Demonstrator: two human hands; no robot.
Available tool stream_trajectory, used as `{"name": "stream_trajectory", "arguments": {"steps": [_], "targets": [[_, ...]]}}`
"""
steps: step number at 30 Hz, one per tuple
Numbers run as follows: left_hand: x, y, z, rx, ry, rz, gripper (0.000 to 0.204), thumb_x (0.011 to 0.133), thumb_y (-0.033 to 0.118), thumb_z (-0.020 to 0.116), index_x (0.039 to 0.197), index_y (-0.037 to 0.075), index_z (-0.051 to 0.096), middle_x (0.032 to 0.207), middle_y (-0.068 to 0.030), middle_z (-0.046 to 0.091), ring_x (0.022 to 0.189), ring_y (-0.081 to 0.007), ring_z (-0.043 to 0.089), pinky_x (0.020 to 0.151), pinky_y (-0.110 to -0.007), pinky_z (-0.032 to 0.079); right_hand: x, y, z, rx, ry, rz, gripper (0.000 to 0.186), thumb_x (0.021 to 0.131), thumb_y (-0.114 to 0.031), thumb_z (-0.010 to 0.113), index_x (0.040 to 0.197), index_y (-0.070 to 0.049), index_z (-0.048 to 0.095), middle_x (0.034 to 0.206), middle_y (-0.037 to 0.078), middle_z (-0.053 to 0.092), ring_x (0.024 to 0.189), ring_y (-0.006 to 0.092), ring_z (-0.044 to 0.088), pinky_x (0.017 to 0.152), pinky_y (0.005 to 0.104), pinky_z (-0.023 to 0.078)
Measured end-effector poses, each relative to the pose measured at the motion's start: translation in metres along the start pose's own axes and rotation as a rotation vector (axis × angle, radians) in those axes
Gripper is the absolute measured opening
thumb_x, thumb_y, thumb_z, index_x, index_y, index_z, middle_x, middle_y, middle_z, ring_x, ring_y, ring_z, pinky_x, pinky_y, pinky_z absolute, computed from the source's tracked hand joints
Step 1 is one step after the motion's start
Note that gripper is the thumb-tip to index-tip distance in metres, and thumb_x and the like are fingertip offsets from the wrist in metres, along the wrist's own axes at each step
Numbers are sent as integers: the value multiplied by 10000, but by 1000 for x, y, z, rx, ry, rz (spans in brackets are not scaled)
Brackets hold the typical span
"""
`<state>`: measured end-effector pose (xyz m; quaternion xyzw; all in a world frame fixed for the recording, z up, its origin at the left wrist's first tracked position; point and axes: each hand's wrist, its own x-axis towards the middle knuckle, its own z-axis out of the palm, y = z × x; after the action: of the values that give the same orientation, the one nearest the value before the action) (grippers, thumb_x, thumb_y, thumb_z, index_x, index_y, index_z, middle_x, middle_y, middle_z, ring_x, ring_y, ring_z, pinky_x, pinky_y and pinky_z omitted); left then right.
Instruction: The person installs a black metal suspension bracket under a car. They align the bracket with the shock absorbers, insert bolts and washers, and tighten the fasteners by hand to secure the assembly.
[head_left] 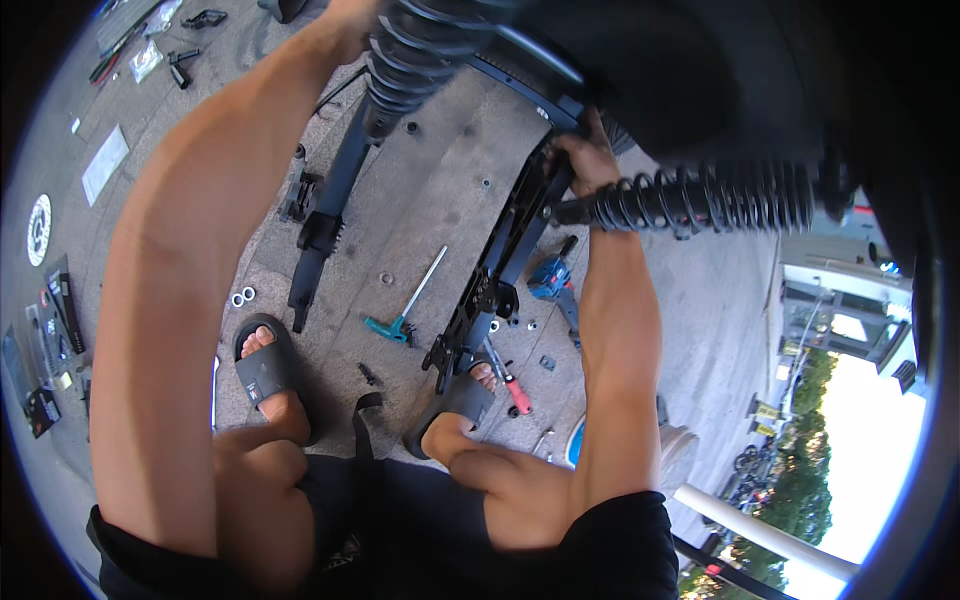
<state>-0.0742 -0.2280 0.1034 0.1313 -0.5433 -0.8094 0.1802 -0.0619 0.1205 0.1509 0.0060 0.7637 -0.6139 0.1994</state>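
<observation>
My left arm reaches up to the top edge, where my left hand point(352, 28) is partly in view beside a black coil-spring shock absorber point(415, 60); its fingers are hidden. My right hand point(588, 160) is closed around the upper part of a black metal frame point(515, 235), near its crossbar. Just below this hand, a second coil-spring shock absorber point(710, 197) stretches to the right. A dark bar with a clamp point(320, 232) slants down beneath the first spring. Above the right hand, a large black body point(680, 80) fills the top in shadow.
On the paving lie a teal-handled T-shaped hex key point(392, 330), a blue power tool point(552, 278), a red-handled tool point(516, 392) and white rings point(243, 297). My sandalled feet point(262, 365) stand close by. Packaged parts point(60, 305) and a paper sheet point(105, 165) lie left.
</observation>
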Motion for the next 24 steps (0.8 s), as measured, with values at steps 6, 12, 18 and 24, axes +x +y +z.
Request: {"name": "stream_trajectory", "arguments": {"steps": [6, 12, 18, 24], "targets": [[-6, 17, -2, -63, -22, -13, 413, 950, 364, 518, 1053, -2, 681, 949, -147, 709, 837, -241, 674, 736, -363, 520, -4, 9, 5, -207, 76, -204, 950, 754, 70, 572, 1537, -92, 59, 731, 155, 610, 568, 249, 612, 516, 368, 532], [-15, 33, 6, -66, -51, 30, 415, 950, 370, 519, 1055, 2, 679, 951, -144, 708, 838, -241, 674, 738, -366, 522, -13, 6, 3, -279, 87, -208, 834, 781, -46, 619, 1509, -48, 212, 812, 121, 644, 643, 203, 640, 602, 322, 540], [-29, 41, 10, -80, -62, 71, 416, 949, 376, 519, 1057, 7, 677, 953, -140, 707, 840, -241, 673, 739, -368, 524, -11, -1, 4, -253, 113, -191, 886, 730, -7, 585, 1523, -80, 198, 853, 98, 637, 633, 179, 605, 585, 322, 513], [-37, 49, 14, -94, -66, 89, 417, 949, 382, 519, 1058, 11, 676, 956, -137, 706, 842, -241, 672, 741, -371, 525, -8, 2, 4, -221, 116, -155, 945, 679, 31, 551, 1537, -113, 184, 895, 75, 630, 622, 156, 570, 569, 321, 487]]}}
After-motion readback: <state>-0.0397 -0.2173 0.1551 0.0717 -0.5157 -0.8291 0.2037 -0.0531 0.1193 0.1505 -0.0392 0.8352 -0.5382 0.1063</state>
